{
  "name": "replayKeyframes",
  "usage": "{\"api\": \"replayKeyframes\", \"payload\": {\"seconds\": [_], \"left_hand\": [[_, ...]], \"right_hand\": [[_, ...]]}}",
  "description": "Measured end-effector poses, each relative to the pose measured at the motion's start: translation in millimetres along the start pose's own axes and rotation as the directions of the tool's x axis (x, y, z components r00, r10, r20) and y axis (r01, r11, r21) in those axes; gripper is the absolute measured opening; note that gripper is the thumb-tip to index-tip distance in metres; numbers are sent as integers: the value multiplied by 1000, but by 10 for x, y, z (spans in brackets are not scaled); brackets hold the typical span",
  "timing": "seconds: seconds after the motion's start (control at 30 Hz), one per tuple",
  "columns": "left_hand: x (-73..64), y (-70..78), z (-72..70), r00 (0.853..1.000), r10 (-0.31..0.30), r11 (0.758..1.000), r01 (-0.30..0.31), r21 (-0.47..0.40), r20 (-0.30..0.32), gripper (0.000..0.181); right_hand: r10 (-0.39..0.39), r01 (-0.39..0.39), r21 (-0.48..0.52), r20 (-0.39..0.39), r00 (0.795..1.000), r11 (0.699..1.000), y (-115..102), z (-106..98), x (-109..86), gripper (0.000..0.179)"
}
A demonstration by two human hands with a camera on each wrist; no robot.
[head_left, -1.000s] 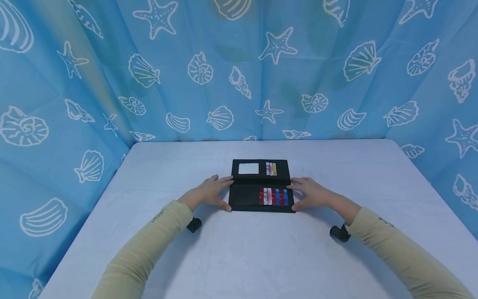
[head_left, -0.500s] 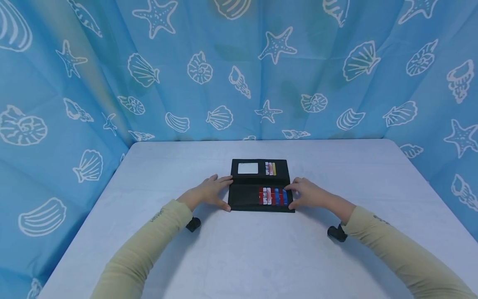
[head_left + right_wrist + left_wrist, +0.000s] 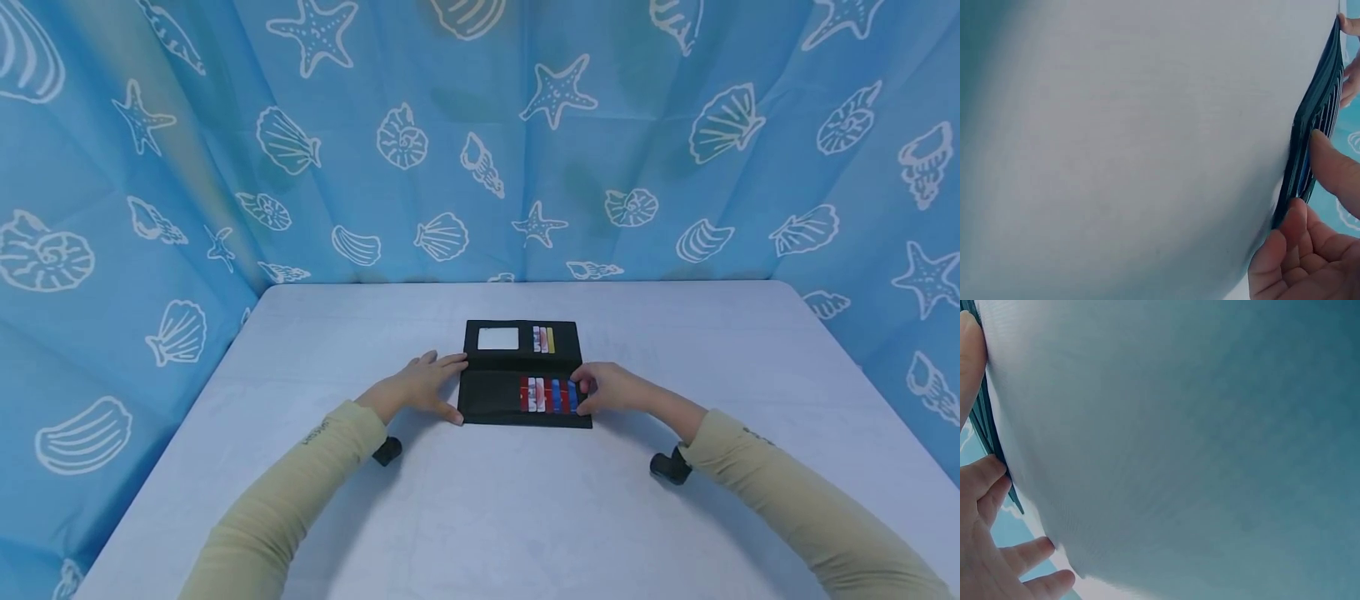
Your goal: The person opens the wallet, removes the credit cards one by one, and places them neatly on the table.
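A black wallet [image 3: 489,393] lies unfolded on the white table, with card slots in both halves. Red, white and blue cards [image 3: 542,395] fill slots at the right of its near half. My left hand [image 3: 422,387] rests at the wallet's left edge, fingers spread and thumb at the near corner. At the right end, my right hand [image 3: 619,388] pinches at the outermost blue card [image 3: 572,397] with thumb and forefinger. In the right wrist view its thumb [image 3: 1332,165] lies on the slots and the other fingers [image 3: 1279,250] curl beside the edge.
The far half of the wallet has a white window [image 3: 498,337] and a few cards [image 3: 543,339]. Around it spreads the white tabletop [image 3: 480,508]. A blue curtain [image 3: 480,142] with white shells and starfish hangs behind and at the sides.
My right hand has shifted slightly left from the wallet's right edge onto the outermost blue card, and its fingers have curled in. The left hand and the wallet stay in place.
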State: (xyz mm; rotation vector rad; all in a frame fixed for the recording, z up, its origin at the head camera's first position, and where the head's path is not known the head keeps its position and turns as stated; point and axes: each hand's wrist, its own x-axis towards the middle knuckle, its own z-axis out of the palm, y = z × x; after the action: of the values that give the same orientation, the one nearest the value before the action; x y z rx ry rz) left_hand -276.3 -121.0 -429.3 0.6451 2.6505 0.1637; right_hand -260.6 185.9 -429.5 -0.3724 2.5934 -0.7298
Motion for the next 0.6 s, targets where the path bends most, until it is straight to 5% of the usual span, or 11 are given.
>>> {"api": "replayKeyframes", "payload": {"seconds": [0.37, 0.6], "left_hand": [[-19, 16, -23, 1000, 12, 1000, -12, 2, -6, 96], [-5, 21, -12, 1000, -8, 1000, 8, 0, 0, 96]], "right_hand": [[124, -126, 222, 22, 992, 967, 12, -18, 42, 40], [156, -142, 232, -42, 987, 962, -63, -6, 34, 29]]}}
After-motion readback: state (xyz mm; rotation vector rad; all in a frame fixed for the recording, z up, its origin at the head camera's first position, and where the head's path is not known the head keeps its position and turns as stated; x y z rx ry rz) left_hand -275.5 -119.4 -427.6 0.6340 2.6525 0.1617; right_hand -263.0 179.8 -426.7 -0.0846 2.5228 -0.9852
